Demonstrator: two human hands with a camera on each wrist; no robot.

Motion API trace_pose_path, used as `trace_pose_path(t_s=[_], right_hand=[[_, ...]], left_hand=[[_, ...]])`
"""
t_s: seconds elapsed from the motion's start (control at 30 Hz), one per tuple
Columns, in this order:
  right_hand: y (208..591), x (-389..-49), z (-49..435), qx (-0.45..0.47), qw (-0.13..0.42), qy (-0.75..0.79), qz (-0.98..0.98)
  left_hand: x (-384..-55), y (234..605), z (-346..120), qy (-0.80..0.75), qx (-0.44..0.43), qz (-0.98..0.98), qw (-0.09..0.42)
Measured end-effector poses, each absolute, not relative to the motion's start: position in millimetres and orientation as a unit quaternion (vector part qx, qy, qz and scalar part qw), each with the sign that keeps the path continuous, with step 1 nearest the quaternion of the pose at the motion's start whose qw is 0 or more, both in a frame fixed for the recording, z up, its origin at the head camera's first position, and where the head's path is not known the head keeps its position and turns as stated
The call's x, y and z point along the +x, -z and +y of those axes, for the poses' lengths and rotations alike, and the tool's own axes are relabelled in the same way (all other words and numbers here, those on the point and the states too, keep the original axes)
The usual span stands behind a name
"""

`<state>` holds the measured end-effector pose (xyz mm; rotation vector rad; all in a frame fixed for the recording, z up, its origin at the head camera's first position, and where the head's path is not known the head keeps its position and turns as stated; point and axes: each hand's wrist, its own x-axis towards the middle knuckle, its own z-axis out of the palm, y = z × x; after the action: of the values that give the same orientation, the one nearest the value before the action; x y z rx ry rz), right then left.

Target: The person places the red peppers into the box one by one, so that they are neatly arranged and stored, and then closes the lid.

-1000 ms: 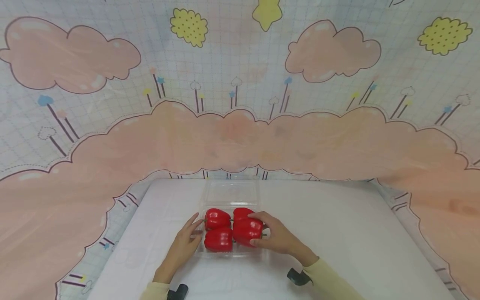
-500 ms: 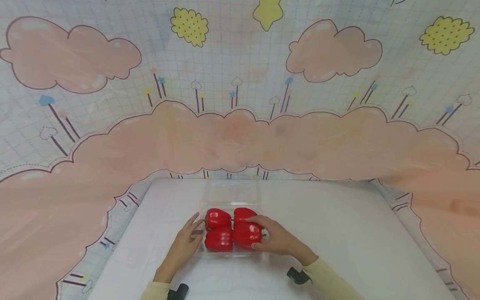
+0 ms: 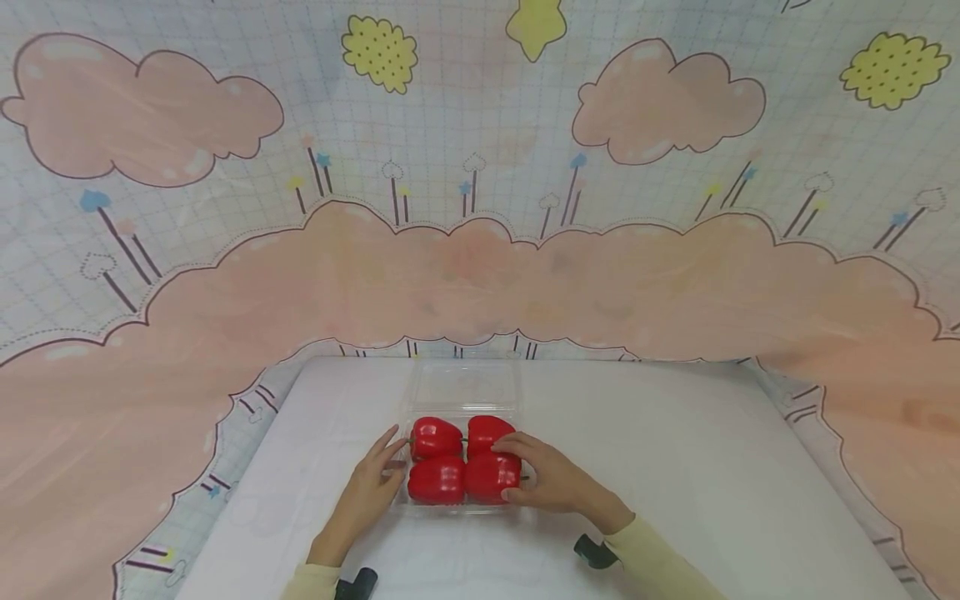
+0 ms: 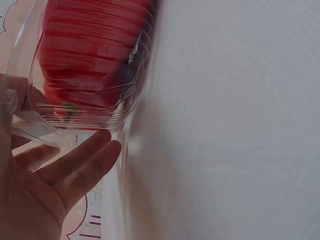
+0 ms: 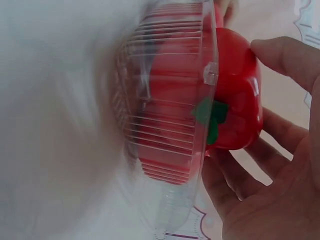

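Several red bell peppers lie in a clear plastic box with a raised lid, at the table's middle in the head view. My right hand (image 3: 555, 475) holds the near right bell pepper (image 3: 491, 478), thumb on its near side and fingers on its far side. In the right wrist view this bell pepper (image 5: 237, 85) stands above the box rim, green stem outward. My left hand (image 3: 369, 481) rests against the left end of the clear box (image 4: 85, 117), its fingers extended. The near left bell pepper (image 3: 437, 480), far left one (image 3: 435, 438) and far right one (image 3: 487, 432) sit beside it.
The transparent lid (image 3: 465, 385) lies open behind the box. A white cloth covers the table (image 3: 660, 450). Beyond stands a patterned backdrop (image 3: 480, 283) with clouds. Dark wrist-worn cameras, such as the one at the right wrist (image 3: 595, 552), sit near both sleeves.
The near right pepper has moved toward me and slightly left in my right hand, baring more of the far right pepper. The left hand has kept its place.
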<state>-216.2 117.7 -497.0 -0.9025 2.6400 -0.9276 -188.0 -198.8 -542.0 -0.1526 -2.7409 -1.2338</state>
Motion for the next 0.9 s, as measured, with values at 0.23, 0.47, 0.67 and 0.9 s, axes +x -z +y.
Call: trace_pose_path(t_s=[0.23, 0.47, 0.67, 0.9], right_hand=[[497, -216, 117, -0.296, 0.108, 0.321, 0.893], [497, -217, 115, -0.295, 0.108, 0.316, 0.895], [502, -216, 112, -0.297, 0.099, 0.306, 0.899], [510, -215, 108, -0.312, 0.07, 0.282, 0.905]], left_hand=[[-188, 542, -198, 0.411, -0.047, -0.908, 0.062], [-189, 542, -198, 0.406, -0.046, -0.91, 0.064], [-189, 542, -198, 0.411, -0.046, -0.908, 0.065], [-189, 542, -198, 0.409, -0.047, -0.909, 0.063]])
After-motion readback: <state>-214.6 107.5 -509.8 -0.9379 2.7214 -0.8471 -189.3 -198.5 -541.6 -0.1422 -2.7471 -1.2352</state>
